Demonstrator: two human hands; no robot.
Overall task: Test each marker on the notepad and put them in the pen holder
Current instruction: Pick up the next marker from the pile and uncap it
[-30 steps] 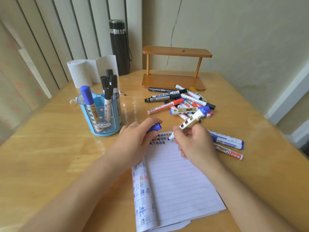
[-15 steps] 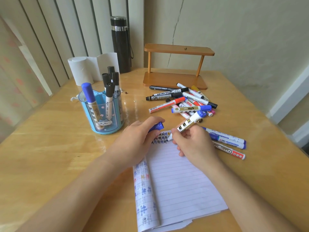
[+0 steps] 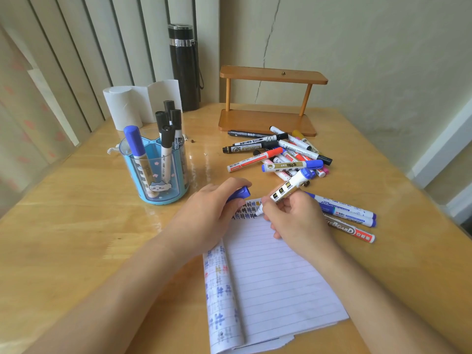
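Mid-frame, the right hand (image 3: 293, 215) grips an uncapped marker (image 3: 286, 191), tip on the notepad (image 3: 275, 272) top edge: testing step. The left hand (image 3: 212, 215) pinches its blue cap (image 3: 240, 194). Next, probably recap, then drop it in the holder (image 3: 155, 172), upper left.

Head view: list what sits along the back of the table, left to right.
Paper roll → black flask → wooden shelf.

marker (image 3: 291, 186) tip on notepad (image 3: 275, 272)
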